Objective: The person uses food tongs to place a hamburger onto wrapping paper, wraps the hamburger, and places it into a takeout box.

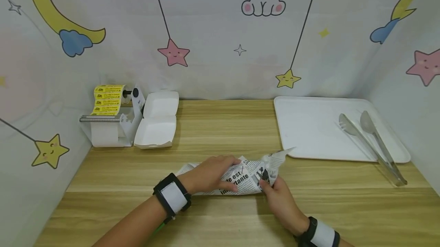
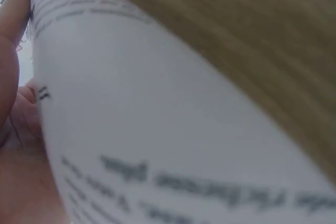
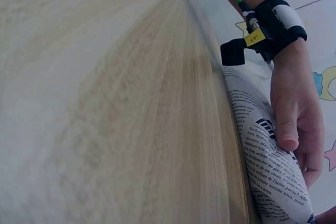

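A long bundle of newspaper-print wrapping paper (image 1: 245,176) lies across the middle of the wooden table, its right end drawn into a loose point. Whatever it contains is hidden. My left hand (image 1: 213,172) holds it from above, thumb on the near side and fingers over the far side; the right wrist view also shows this left hand (image 3: 299,119) around the paper (image 3: 268,161). At the tapered end, my right hand (image 1: 283,203) grips the paper with its thumb on the near face. Close up in the left wrist view, the printed paper (image 2: 136,98) fills much of the frame.
A label dispenser (image 1: 110,125) with a yellow sticker roll stands at the back left. Beside it sits an opened white takeaway box (image 1: 156,130). Metal tongs (image 1: 381,144) lie on a white tray (image 1: 309,128) at the back right, their joined end past its edge.
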A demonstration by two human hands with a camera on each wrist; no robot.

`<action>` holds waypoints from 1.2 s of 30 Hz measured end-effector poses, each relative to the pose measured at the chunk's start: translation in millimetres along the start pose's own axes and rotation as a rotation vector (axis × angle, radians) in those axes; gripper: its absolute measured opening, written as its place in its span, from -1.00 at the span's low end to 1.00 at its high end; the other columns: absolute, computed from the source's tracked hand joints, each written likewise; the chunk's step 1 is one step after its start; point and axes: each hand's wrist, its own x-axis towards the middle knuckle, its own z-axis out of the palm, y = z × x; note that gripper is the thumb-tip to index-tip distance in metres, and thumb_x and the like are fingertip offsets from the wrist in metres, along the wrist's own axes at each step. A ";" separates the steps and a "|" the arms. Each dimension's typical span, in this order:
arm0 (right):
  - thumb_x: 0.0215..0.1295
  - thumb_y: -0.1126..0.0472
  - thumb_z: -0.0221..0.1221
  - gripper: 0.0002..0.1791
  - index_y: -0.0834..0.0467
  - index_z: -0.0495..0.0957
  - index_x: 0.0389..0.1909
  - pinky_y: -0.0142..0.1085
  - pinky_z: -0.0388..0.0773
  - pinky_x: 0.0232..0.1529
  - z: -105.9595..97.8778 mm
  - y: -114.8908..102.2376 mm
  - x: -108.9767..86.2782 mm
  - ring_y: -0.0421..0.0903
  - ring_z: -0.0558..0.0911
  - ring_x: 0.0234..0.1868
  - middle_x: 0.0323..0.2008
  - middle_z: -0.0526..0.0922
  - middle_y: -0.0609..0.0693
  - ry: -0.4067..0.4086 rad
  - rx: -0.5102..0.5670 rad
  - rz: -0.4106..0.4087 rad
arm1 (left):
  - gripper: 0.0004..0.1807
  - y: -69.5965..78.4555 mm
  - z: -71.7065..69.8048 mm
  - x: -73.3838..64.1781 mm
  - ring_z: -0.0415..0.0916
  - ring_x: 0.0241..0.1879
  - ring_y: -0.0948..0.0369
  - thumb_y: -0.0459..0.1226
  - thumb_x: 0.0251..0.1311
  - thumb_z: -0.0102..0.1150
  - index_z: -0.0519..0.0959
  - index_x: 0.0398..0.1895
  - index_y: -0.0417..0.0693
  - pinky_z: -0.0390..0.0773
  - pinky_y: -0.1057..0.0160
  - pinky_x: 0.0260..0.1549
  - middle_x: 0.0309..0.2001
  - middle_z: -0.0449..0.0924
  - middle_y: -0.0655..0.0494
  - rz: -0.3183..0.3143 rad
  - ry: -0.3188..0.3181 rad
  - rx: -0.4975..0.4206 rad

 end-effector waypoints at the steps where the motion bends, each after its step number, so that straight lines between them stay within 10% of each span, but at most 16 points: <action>1: 0.58 0.46 -0.05 -0.49 0.56 0.23 0.46 0.12 0.21 0.56 -0.4 -0.3 -0.2 0.25 0.29 0.55 0.47 0.37 0.43 -0.005 -0.026 -0.016 | -0.17 -0.6 -0.2 -0.1 0.60 0.12 0.16 0.05 0.24 0.45 0.40 0.47 -0.13 0.55 0.04 0.26 0.31 0.62 -0.06 0.005 -0.001 -0.004; 12: 0.30 0.67 0.05 -0.26 0.58 0.11 0.52 0.27 0.21 0.46 -2.2 1.6 0.1 0.44 0.27 0.53 0.51 0.22 0.55 -0.046 -0.492 -0.456 | -0.18 -10.3 -18.9 -9.2 0.39 0.48 0.08 -0.29 0.35 0.40 0.26 0.62 -0.12 0.36 0.00 0.49 0.54 0.38 -0.03 0.047 -0.128 -0.174; 17: 0.29 0.70 -0.02 -0.26 0.49 0.17 0.53 0.18 0.24 0.49 -1.7 -2.7 0.4 0.34 0.29 0.55 0.53 0.25 0.46 -0.050 -0.618 -0.497 | -0.18 -18.6 -15.1 -14.5 0.38 0.51 0.03 -0.39 0.35 0.35 0.25 0.64 -0.07 0.39 -0.05 0.46 0.54 0.40 -0.03 0.106 -0.080 -0.115; 25: 0.19 0.79 -0.02 -0.04 0.33 0.04 0.65 0.08 0.36 0.46 2.3 -8.6 -3.0 0.19 0.31 0.57 0.61 0.20 0.29 -0.161 -0.809 -0.503 | -0.32 -20.5 -7.1 -14.6 0.42 0.47 0.03 -0.30 0.38 0.36 0.38 0.53 -0.14 0.32 -0.17 0.44 0.47 0.49 -0.04 0.024 -0.065 -0.034; 36: 0.13 0.70 0.19 0.00 0.20 0.20 0.63 0.07 0.68 0.12 9.5 -6.3 1.1 0.34 0.45 0.41 0.50 0.30 0.41 -0.113 -1.014 -0.620 | -0.43 -18.2 -6.3 -16.4 0.49 0.40 0.03 -0.46 0.30 0.32 0.50 0.38 -0.15 0.33 -0.19 0.44 0.34 0.60 -0.06 0.012 -0.032 -0.003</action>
